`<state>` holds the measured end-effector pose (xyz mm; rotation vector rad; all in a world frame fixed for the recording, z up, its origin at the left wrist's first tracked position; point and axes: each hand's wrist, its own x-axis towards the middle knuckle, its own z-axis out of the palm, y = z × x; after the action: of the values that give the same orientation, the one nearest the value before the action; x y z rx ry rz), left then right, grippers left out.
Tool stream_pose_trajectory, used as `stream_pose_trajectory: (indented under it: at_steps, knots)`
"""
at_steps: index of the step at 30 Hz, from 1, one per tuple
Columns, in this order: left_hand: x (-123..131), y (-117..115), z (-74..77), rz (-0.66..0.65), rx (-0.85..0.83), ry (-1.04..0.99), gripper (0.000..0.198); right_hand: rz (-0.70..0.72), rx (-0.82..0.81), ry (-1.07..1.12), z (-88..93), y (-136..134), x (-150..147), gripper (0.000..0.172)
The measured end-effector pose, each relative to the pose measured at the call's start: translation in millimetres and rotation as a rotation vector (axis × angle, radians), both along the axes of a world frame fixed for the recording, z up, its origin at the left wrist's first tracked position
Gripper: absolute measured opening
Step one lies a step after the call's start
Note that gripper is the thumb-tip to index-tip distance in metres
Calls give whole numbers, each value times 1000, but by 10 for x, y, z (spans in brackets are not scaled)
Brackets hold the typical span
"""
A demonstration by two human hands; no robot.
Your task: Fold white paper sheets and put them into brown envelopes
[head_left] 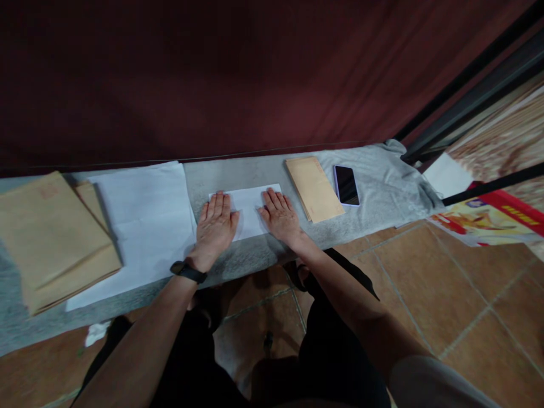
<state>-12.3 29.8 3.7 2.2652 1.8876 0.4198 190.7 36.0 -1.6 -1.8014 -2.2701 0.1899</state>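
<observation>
The left hand [216, 224] and right hand [280, 216] lie flat, palms down, fingers extended and thumbs turned inward, grasping nothing; they press on opposite ends of a small white paper rectangle [247, 207], whose middle shows between the thumbs. This paper lies on a long, narrow bench [198, 175] draped in grey cloth.

Of the containers, a stack of large brown paper envelopes [55, 243] lies askew at the left, overlapping a pile of large white paper sheets [144, 221]. A neater stack of small brown paper envelopes [315, 190] sits just right of the right hand. Whether either stack holds anything, I cannot tell. Just beyond the small stack is a black-screened phone with a lilac rim [347, 186].

Grey cloth shows in a strip between the white pile and the small paper, and along the bench's near edge; toward the right end it is rumpled. The far edge runs along a dark red panel [255, 85]. Below the near edge is a brown tiled floor [425, 283].
</observation>
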Motion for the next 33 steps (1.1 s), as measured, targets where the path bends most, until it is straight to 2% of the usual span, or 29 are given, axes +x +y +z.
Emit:
stream_pose_trajectory:
  at_steps: [15,33]
  knots:
    - [-43,32,-11,62,-14,-17,70,-54,68,33,-81,14,103,63]
    - [-52,34,-13,95,-10,0,76,-82,22,-20,-6,-4,152,65]
